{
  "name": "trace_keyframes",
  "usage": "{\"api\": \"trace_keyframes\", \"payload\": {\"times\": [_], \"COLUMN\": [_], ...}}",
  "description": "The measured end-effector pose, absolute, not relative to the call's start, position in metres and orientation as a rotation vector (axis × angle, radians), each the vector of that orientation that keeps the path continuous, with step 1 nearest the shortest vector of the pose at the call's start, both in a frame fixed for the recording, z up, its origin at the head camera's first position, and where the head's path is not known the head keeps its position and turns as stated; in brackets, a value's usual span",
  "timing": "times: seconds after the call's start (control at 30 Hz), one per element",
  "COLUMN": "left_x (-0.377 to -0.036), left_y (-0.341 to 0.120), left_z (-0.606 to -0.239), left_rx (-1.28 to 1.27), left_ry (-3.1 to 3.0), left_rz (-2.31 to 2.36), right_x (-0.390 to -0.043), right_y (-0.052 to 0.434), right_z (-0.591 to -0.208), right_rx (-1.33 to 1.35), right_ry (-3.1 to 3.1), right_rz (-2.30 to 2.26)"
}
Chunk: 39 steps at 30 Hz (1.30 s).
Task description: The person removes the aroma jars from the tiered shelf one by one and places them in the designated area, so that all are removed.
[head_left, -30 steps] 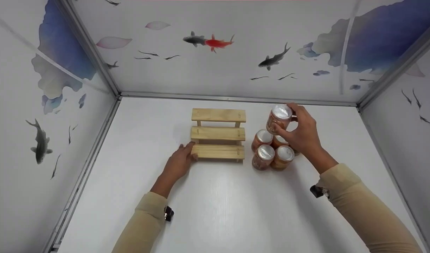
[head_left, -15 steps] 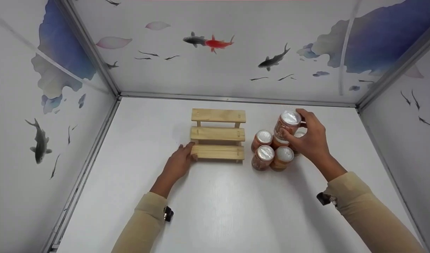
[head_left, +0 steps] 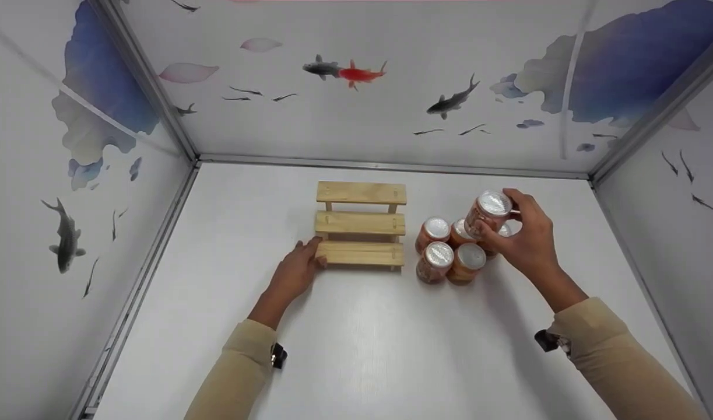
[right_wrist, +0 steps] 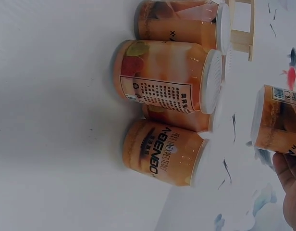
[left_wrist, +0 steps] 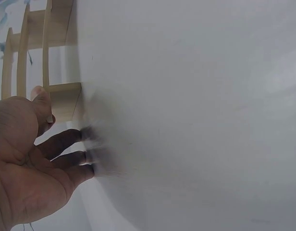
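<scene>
Right hand [head_left: 522,242] curled around a lifted jar [head_left: 489,211] above the jar cluster [head_left: 449,251]; left hand [head_left: 295,271], fingers relaxed, against the wooden rack [head_left: 361,224].

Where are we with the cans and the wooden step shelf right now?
Nothing looks placed: all three steps of the wooden shelf are bare. In hand: the right hand grips one can, lifted above the cluster of cans standing on the table beside the shelf; the left hand rests against the shelf's bottom step. Left: every can.
</scene>
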<state>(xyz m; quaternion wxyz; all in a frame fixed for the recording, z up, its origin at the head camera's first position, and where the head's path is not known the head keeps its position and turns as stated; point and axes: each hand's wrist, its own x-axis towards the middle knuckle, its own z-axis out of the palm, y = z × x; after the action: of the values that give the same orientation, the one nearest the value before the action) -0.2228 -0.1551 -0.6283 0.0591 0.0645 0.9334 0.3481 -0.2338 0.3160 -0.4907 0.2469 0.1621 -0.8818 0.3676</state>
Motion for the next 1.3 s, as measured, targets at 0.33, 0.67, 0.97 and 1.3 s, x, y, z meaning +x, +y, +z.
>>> {"api": "trace_keyframes", "payload": {"times": [0.33,0.67,0.97,1.3], "left_x": [-0.22,-0.21,-0.21,-0.211], "left_y": [-0.152,-0.147,-0.145,-0.146], "left_z": [-0.617,-0.596,-0.595,-0.596], "left_rx": [0.163,0.129,0.111,0.122], "left_ry": [2.819,2.8,2.819,2.827], "left_rz": [1.021,1.0,0.936,0.942], "right_x": [-0.221,-0.207,-0.198,-0.193], "right_y": [0.328,0.342,0.349,0.354], "right_z": [-0.496,-0.504,-0.511,-0.52], "right_rx": [0.418,0.385,0.374,0.358], "right_ry": [-2.406,-2.409,-2.409,-2.451], "right_rz": [0.965,0.938,0.932,0.92]}}
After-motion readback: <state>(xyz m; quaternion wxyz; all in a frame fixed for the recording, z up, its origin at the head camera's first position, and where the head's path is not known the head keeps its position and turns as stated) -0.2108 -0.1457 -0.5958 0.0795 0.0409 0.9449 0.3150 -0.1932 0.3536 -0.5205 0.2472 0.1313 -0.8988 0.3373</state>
